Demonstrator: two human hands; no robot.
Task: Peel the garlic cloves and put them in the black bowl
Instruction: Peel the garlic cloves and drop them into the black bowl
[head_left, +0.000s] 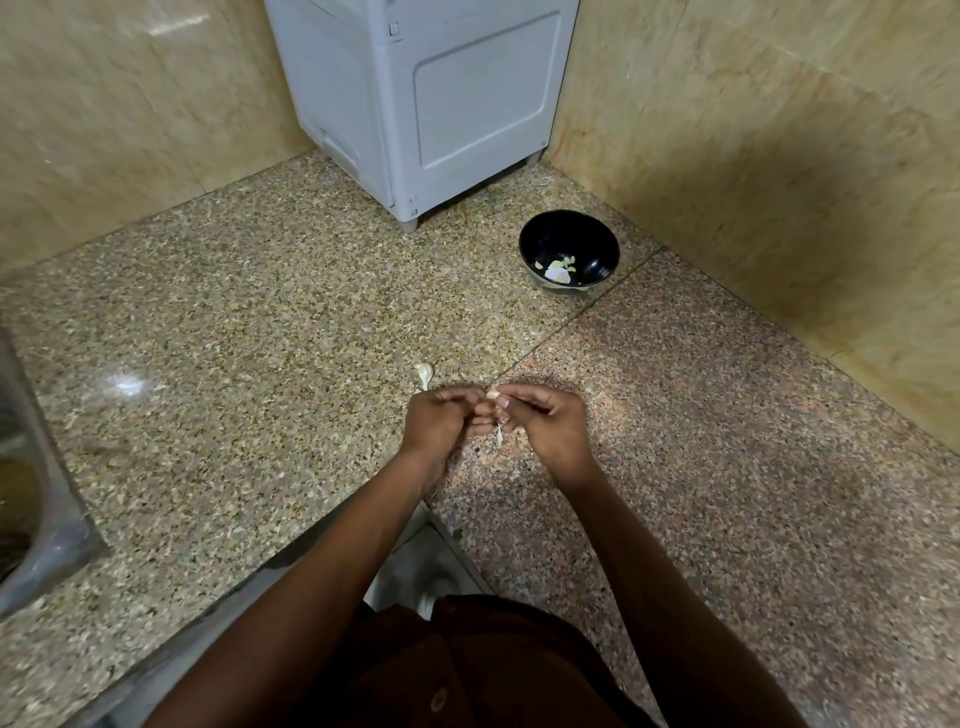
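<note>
Garlic clove (492, 396): pinched between my left hand (440, 422) and right hand (551, 427), fingers curled, a strip of skin (499, 435) hanging below. Second clove (424, 374): on the counter (260, 322), just beyond my left hand. Black bowl (569, 253): far right, holding peeled cloves (558, 268).

Granite counter (260, 312) with bowl (597, 239), clove (424, 373)

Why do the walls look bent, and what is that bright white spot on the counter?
Head view: the wide-angle lens bows the walls and counter edges; the white spot is glare from a light on polished stone; a soft shadow darkens the right wall; the sink at the left edge is blurred.
</note>
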